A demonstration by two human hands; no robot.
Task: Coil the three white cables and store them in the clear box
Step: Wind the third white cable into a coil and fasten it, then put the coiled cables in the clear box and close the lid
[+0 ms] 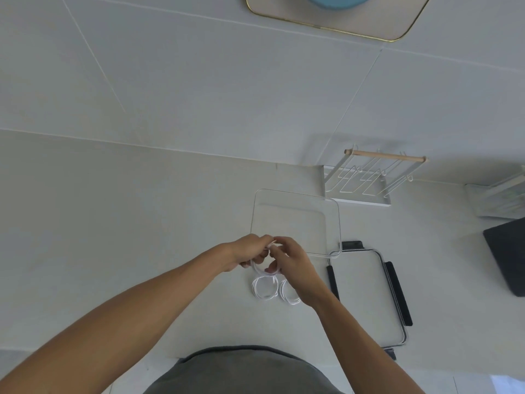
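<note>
Both hands meet over the white counter, just in front of the clear box [338,220], which stands open. My left hand [250,250] and my right hand [292,264] together hold a white cable [257,268] wound into a loop; fingers of both pinch it at the top. Two more coiled white cables lie on the counter right below the hands: one [264,288] on the left, the other [288,294] partly hidden under my right wrist.
The box's lid [369,291] with black clips lies to the right of the hands. A white wire rack [366,177] with a wooden bar stands behind the box at the wall. A dark pad [508,257] sits at the far right.
</note>
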